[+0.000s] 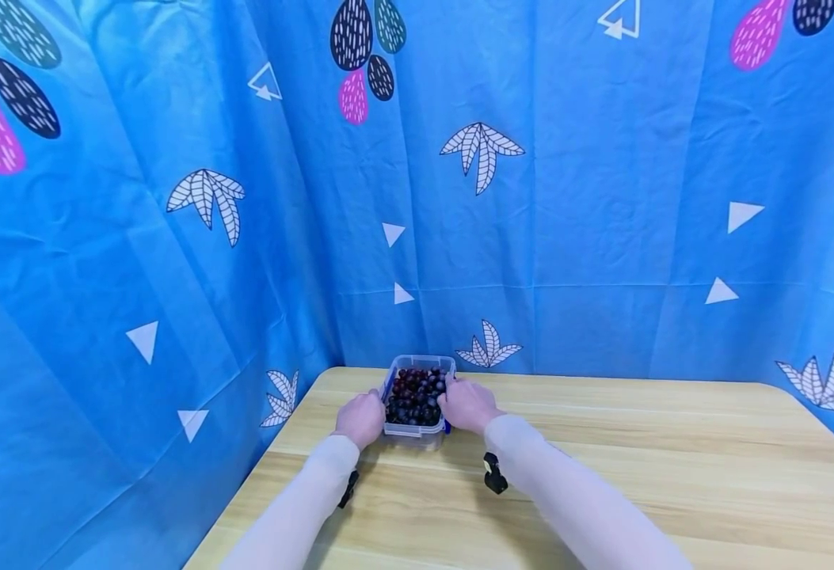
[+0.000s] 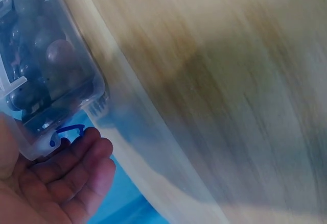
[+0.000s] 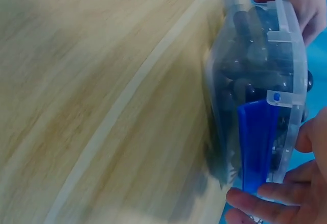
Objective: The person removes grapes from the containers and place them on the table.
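A clear plastic container [image 1: 411, 431] with blue handle pieces is at the table's far left corner. Dark red and black round fruit, which look like grapes [image 1: 415, 397], fill it. On its left side my left hand [image 1: 361, 417] grips the rim, its fingers curled by a blue strip in the left wrist view. Opposite, my right hand [image 1: 469, 404] holds the right side, thumb near the rim and fingers at the lower end of the blue handle [image 3: 256, 142]. Whether the container's base touches the table is hard to tell.
The light wooden table [image 1: 645, 459] stretches to the right of the container. A blue patterned curtain [image 1: 588, 237] hangs right behind the table's back edge and along its left side. Each wrist wears a small black device [image 1: 494, 473].
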The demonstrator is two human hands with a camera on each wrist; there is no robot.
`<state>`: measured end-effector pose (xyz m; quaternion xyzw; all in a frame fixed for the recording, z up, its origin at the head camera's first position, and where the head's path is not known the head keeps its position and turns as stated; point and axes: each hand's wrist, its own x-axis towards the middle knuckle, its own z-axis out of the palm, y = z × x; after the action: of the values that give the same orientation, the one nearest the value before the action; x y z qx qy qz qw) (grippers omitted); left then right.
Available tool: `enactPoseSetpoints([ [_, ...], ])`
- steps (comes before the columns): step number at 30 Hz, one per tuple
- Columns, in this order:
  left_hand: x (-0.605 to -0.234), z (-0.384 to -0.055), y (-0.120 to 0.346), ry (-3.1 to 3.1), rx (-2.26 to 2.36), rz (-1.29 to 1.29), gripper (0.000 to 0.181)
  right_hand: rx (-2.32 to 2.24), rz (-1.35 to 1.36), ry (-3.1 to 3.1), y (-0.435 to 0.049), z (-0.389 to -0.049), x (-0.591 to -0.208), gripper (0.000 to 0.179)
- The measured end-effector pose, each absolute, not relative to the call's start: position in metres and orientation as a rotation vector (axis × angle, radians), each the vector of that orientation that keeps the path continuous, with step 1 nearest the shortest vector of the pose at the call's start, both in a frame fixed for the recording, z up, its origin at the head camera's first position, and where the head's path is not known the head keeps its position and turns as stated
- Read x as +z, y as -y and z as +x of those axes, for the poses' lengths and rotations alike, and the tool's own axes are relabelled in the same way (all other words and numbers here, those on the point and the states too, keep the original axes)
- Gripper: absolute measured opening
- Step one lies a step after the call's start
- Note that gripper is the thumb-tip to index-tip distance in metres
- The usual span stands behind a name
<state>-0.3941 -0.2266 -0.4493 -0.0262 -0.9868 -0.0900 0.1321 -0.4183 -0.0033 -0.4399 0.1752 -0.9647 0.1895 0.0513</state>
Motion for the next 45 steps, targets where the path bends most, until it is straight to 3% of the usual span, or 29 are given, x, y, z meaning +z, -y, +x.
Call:
enactPoseSetpoints([
  [32, -0.463, -0.369, 0.207, 2.866, -0.189, -0.175, 0.03, 0.504, 0.653, 2.932, -0.022, -0.397, -0.456, 0.061],
  [45, -0.451, -0.345, 0.191, 2.859, -0.153, -0.261, 0.018, 0.487, 0.709, 2.884, -0.047, -0.372, -0.446, 0.063],
])
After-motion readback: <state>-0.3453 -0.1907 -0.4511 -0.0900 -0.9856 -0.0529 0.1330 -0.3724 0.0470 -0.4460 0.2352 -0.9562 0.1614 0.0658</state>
